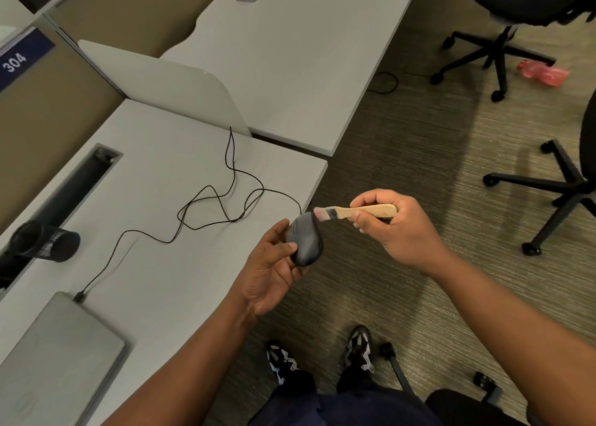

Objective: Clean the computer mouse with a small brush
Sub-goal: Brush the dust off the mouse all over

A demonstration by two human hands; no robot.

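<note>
While your left hand cradles the dark computer mouse just off the desk edge, your right hand grips the wooden brush, bristles touching the mouse's far end. Farther left, its cable loops across the desk toward the closed laptop.

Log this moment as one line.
left hand: holds mouse | right hand: grips brush | bristles at mouse front | cable on desk
</note>
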